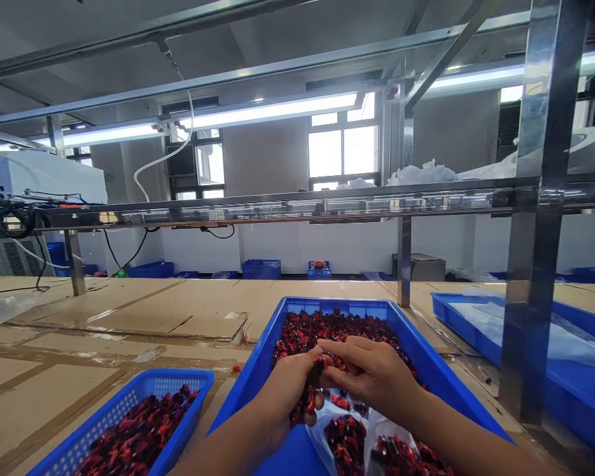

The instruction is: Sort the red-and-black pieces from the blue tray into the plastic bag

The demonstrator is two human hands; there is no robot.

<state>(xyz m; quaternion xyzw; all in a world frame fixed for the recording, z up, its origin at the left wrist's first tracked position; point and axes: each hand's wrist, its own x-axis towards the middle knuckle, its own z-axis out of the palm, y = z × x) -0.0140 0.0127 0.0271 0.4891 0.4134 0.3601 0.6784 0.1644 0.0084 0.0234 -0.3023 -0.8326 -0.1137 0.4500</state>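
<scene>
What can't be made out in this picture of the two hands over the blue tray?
From the head view:
How many pieces the left hand grips: its fingers and the right hand hide them.
Exact shape of the small red-and-black pieces in the blue plastic tray: too small.
Lower part of the clear plastic bag: cut off by the bottom edge.
Contents of the distant small blue crate: too small.

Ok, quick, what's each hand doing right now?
Left hand: closed, holding a clump of dark red parts.
Right hand: half closed, fingertips at the clump; whether it grips cannot be told.
</scene>
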